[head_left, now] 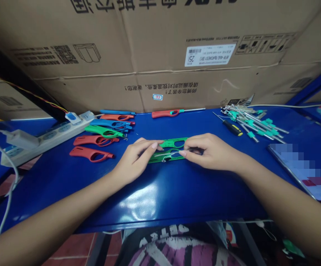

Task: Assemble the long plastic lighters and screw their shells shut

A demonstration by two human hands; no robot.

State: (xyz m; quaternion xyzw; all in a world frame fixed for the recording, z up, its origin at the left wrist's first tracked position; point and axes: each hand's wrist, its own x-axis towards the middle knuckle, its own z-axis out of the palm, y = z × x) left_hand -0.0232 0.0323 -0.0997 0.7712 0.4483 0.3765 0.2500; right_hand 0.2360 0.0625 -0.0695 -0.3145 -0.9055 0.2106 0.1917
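Green casing halves (170,143) braced from both ends

They lie mid-counter (204,203). The left hand (138,160) grips their nine-o'clock end, presumably for steadiness; the right hand (204,153) curls at three o'clock (its exact hold I cannot tell). Coloured casings (94,129) toward nine and metal rods (256,123) between two and three probably sit within reach.

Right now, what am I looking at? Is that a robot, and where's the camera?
No robot: those are a person's bare left hand and right hand. There's one picture, taken by a camera worn on the head, looking forward and down. Both hands touch green plastic pieces, with a thin pale wire between them; exactly what they pinch is hard to see. On the blue table, colourful plastic handles lie toward the left. Toward the right lie a screwdriver and metal rods with teal parts. Big cardboard stands behind.
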